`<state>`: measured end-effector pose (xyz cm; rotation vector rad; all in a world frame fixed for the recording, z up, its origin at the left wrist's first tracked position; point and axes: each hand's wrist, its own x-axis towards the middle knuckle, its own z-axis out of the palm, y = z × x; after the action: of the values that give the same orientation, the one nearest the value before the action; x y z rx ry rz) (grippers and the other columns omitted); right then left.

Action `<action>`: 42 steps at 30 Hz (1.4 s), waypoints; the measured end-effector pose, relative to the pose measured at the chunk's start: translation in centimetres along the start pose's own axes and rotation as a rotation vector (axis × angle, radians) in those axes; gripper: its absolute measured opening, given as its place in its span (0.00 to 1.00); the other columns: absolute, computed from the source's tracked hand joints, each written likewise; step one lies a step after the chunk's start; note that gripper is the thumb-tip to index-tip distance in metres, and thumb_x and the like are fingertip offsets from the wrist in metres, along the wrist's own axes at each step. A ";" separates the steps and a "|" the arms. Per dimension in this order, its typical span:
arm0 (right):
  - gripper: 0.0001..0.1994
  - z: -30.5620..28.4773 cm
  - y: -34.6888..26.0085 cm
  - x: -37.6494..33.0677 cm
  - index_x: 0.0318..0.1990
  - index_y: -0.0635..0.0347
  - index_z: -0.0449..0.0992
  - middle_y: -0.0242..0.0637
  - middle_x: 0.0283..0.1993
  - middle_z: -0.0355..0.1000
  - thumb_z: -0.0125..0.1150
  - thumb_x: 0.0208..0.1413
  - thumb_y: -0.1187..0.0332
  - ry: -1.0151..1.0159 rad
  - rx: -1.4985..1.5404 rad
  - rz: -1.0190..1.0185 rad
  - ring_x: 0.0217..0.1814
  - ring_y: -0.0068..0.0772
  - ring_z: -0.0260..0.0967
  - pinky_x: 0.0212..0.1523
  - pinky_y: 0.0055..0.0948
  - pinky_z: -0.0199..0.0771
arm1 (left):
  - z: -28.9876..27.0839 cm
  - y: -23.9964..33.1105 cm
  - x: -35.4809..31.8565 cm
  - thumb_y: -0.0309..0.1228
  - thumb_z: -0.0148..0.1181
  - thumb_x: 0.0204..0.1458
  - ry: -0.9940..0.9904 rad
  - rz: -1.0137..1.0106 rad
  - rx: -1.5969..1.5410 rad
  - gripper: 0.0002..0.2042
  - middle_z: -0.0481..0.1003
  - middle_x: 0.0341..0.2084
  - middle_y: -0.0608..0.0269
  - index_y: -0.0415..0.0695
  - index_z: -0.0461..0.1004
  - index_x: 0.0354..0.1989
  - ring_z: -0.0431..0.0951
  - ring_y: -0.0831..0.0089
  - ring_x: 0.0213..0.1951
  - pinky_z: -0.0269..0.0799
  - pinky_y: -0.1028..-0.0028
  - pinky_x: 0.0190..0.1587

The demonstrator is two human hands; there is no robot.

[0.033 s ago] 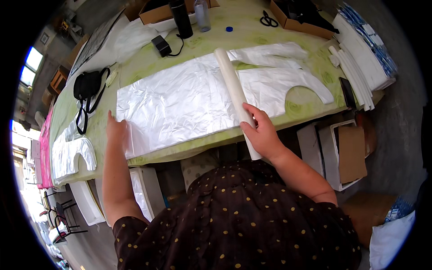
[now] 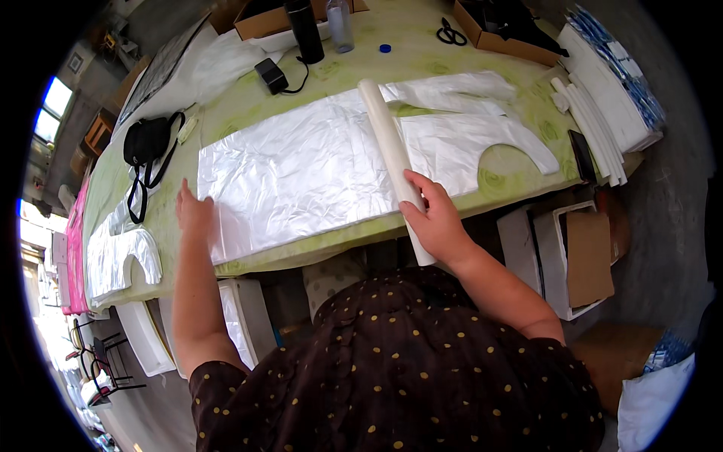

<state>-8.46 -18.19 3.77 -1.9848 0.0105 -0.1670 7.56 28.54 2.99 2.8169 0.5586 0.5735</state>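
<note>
A stack of thin translucent white plastic (image 2: 286,173) lies flat across the table, its right end cut with a rounded notch and strap-like strips. Across it rests a long off-white tube (image 2: 385,139), its lower end jutting past the table's front edge. My right hand (image 2: 440,226) is wrapped round that tube near its lower end, thumb on top. At the plastic's left edge is my left hand (image 2: 196,215), open with fingers apart; its thumb is close to the edge, and I cannot tell whether it touches. A folded plastic piece (image 2: 113,260) with a similar notch lies farther left.
The table has a green patterned cover (image 2: 361,60). On it are a black pouch (image 2: 147,142), a power adapter (image 2: 271,77), a black flask (image 2: 304,34), a bottle (image 2: 339,26), scissors (image 2: 450,33), a phone (image 2: 581,154) and white tubes (image 2: 595,132). Below stand boxes (image 2: 561,260).
My left hand's fingers have spread slightly at the plastic's left edge. My right hand and the tube have hardly moved.
</note>
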 end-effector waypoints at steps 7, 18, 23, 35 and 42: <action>0.29 1.7 0.2 1.7 0.69 0.55 0.66 0.51 0.64 0.58 0.62 0.59 0.65 -0.096 -0.131 0.030 0.59 0.49 0.68 0.60 0.37 0.70 | 1.4 15.8 -9.8 0.27 0.68 0.53 -0.291 0.738 -0.800 0.29 0.64 0.67 0.47 0.45 0.69 0.65 0.63 0.50 0.69 0.59 0.61 0.70; 0.22 -4.5 3.1 -0.8 0.60 0.59 0.73 0.51 0.58 0.71 0.62 0.56 0.71 0.150 -0.223 -0.112 0.59 0.53 0.70 0.60 0.41 0.71 | 0.4 23.6 -17.9 0.38 0.64 0.56 -0.434 1.017 -0.463 0.21 0.60 0.71 0.48 0.50 0.77 0.58 0.58 0.42 0.70 0.54 0.53 0.72; 0.14 -6.1 3.6 -1.0 0.54 0.62 0.78 0.41 0.48 0.80 0.58 0.63 0.71 0.057 0.166 0.060 0.46 0.31 0.76 0.49 0.30 0.75 | -0.7 29.2 -17.0 0.35 0.68 0.53 -0.402 1.151 -0.646 0.15 0.78 0.51 0.58 0.49 0.80 0.49 0.75 0.54 0.55 0.69 0.61 0.58; 0.10 -7.8 7.2 -4.8 0.51 0.63 0.79 0.31 0.44 0.79 0.57 0.65 0.73 0.250 0.387 0.226 0.36 0.17 0.70 0.38 0.20 0.73 | 2.5 37.2 -17.9 0.42 0.62 0.58 -0.948 0.925 -0.250 0.15 0.83 0.38 0.56 0.45 0.80 0.47 0.82 0.61 0.41 0.76 0.66 0.46; 0.13 -8.9 5.6 -2.1 0.49 0.60 0.80 0.40 0.47 0.78 0.60 0.57 0.74 0.223 -0.146 -0.293 0.46 0.39 0.74 0.49 0.32 0.74 | 1.0 36.5 -16.6 0.38 0.58 0.60 -1.173 0.549 -0.529 0.14 0.83 0.36 0.62 0.42 0.81 0.47 0.80 0.74 0.34 0.76 0.72 0.40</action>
<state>-11.24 -28.33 2.00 -2.0965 -0.1286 -0.5915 5.56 -11.35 6.66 2.2070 -0.5173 -0.7555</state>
